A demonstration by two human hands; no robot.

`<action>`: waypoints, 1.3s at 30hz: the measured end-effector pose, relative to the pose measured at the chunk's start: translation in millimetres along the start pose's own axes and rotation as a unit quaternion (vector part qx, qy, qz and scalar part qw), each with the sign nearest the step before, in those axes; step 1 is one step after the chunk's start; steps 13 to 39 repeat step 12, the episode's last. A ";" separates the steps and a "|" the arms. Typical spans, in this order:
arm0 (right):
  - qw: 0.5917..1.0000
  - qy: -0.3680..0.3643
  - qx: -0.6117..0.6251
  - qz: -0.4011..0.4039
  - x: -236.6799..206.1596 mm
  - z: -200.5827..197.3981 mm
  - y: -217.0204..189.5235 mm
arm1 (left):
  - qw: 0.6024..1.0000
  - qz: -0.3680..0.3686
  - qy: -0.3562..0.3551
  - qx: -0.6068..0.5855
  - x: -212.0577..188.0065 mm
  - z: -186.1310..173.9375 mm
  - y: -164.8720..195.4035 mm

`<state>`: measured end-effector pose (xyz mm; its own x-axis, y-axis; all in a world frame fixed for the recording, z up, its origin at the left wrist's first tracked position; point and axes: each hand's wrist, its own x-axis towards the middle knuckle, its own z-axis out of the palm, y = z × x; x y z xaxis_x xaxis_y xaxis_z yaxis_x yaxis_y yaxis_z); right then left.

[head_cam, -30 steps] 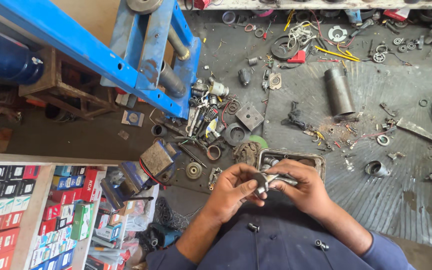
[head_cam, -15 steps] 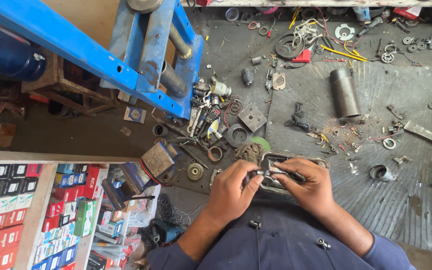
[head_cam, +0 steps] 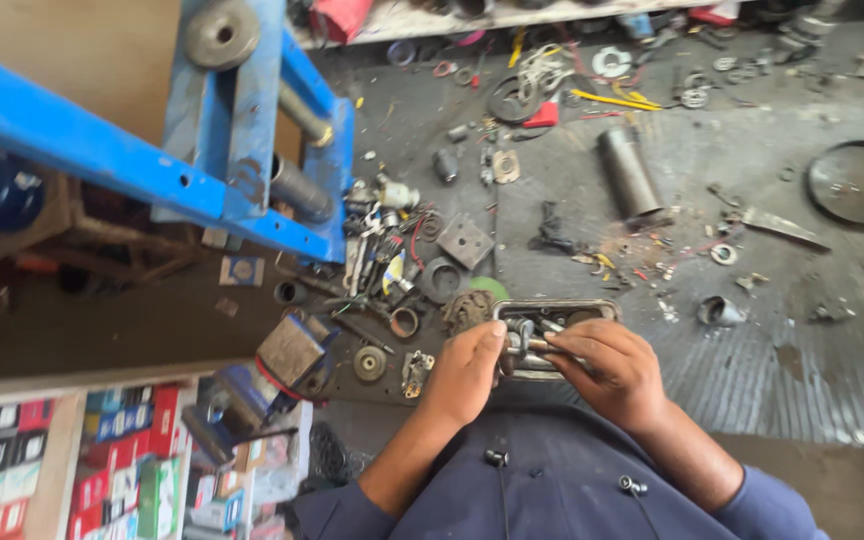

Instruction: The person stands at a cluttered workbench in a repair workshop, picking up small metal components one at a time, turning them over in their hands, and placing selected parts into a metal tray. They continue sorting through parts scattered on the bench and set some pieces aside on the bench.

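My left hand (head_cam: 467,370) and my right hand (head_cam: 607,370) meet over a small metal tray (head_cam: 562,312) at the near edge of the workbench. Between the fingertips of both hands sits a small shiny metal part (head_cam: 522,340). The left thumb and fingers pinch it from the left, the right fingers grip it from the right. What kind of part it is cannot be told. Both forearms come out of dark blue sleeves at the bottom of the view.
A blue steel press frame (head_cam: 232,150) stands at left. A blue bench vise (head_cam: 282,365) sits left of my hands. Rings, bearings, a square plate (head_cam: 465,240) and a metal cylinder (head_cam: 627,172) litter the dark bench. Shelves with coloured boxes (head_cam: 102,470) are lower left.
Both hands have stayed together on the small part, with the fingers shifting slightly on it. The view has moved a little; the hands now sit lower over the tray.
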<state>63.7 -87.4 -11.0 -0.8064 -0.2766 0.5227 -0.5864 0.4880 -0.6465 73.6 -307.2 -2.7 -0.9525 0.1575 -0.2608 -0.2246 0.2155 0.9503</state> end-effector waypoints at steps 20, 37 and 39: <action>0.788 0.457 0.088 0.403 -152.5 -56.0 -26.8 | 0.673 0.676 -0.223 0.201 -52.7 -28.7 170.9; 0.788 0.457 0.088 0.403 -152.5 -56.0 -26.8 | 0.673 0.676 -0.223 0.201 -52.7 -28.7 170.9; 0.788 0.457 0.088 0.403 -152.5 -56.0 -26.8 | 0.673 0.676 -0.223 0.201 -52.7 -28.7 170.9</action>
